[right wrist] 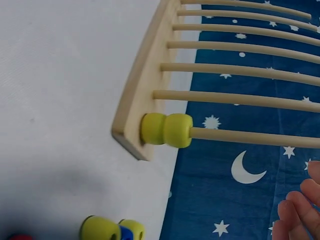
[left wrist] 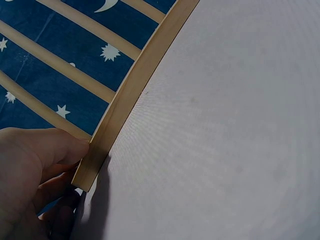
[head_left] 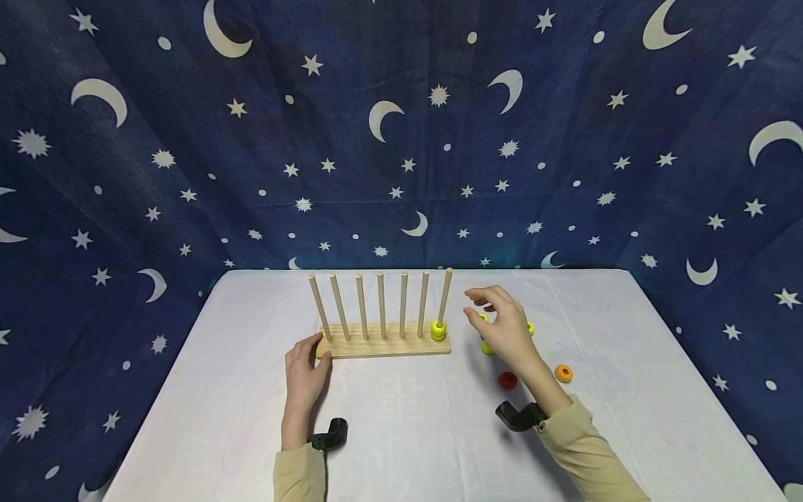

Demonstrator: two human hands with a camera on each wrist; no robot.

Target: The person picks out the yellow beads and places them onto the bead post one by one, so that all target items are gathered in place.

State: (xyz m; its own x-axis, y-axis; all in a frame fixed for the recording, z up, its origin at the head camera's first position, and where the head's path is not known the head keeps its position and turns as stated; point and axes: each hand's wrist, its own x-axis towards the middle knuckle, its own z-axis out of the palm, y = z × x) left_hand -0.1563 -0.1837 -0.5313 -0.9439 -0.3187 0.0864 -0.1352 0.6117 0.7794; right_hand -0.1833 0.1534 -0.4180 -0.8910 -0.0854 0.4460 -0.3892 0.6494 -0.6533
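Observation:
A wooden peg board with several upright pegs lies across the table. Its left end is held by my left hand, thumb at the front edge and fingers round the end, as the left wrist view shows. Two yellow beads are stacked at the foot of the rightmost peg. My right hand hovers right of that peg, fingers loosely bent, nothing between them. Partly hidden behind it are loose yellow beads. In the right wrist view a blue bead shows among them.
A red bead lies below the right hand, and an orange bead is to the right of the forearm. White cloth covers the table. Behind it hangs a dark blue curtain with moons and stars.

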